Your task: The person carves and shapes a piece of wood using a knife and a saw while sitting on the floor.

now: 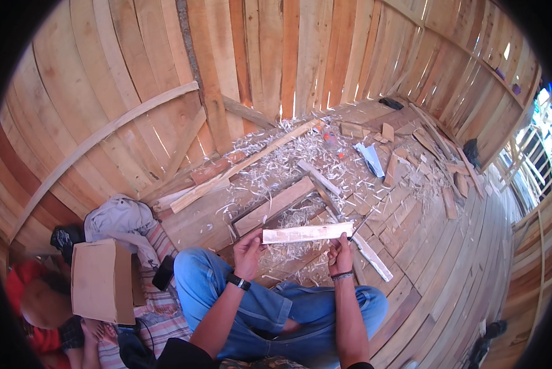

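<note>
A short, flat strip of pale wood (307, 233) lies level across the space above my lap. My left hand (248, 253) pinches its left end, with the wrist wearing a dark watch. At the strip's other end, my right hand (340, 254) is closed with its thumb up against the wood. A thin dark tool (361, 224), perhaps a knife, sticks out of that hand up and to the right; its handle is hidden in the fingers. Beyond the strip, a rectangular wooden frame (276, 206) lies on the floor among curled shavings. Another whitish strip (373, 258) rests right of my right hand.
A long batten (245, 166) crosses the shavings (257, 178) near the plank wall. Offcuts (405, 163) and a blue-white packet (369, 160) lie farther right. At left stand a cardboard box (102, 281) and a phone (163, 272); a person in red (24, 283) is beside them.
</note>
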The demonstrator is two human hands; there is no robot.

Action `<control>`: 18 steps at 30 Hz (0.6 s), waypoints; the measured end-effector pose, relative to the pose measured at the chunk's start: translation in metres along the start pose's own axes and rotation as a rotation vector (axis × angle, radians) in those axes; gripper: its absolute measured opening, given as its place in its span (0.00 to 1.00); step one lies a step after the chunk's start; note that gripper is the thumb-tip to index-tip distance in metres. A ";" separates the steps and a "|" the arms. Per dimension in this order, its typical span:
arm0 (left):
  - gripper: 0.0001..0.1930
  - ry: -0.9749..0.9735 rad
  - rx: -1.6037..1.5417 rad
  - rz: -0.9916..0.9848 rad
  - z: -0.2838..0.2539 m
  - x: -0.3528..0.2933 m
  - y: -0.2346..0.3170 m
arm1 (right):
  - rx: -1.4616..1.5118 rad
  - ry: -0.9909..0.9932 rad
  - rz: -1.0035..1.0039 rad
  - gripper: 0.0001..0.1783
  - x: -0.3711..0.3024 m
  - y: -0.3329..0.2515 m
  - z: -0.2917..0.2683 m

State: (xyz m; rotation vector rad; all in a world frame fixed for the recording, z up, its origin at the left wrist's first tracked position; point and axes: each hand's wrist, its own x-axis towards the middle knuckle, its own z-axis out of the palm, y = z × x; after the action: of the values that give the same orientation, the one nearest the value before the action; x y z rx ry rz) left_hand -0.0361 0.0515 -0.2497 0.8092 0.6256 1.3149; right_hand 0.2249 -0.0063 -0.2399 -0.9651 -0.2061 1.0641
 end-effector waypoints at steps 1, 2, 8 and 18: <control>0.17 -0.018 -0.045 0.010 0.000 0.000 0.002 | -0.010 0.025 -0.002 0.15 0.000 0.001 0.000; 0.17 -0.041 -0.091 0.016 0.002 0.000 0.004 | -0.002 0.034 0.004 0.15 0.002 0.002 -0.005; 0.21 -0.123 0.276 0.108 0.008 -0.004 0.005 | -0.026 0.080 -0.006 0.14 0.009 0.008 -0.011; 0.14 0.054 0.094 0.000 0.004 -0.002 -0.002 | 0.019 0.049 -0.017 0.12 0.005 0.005 -0.008</control>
State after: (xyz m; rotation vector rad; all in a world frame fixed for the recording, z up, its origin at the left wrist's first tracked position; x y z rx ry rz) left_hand -0.0315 0.0490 -0.2492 0.8524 0.7344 1.3188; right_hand 0.2288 -0.0063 -0.2505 -0.9696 -0.1634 1.0237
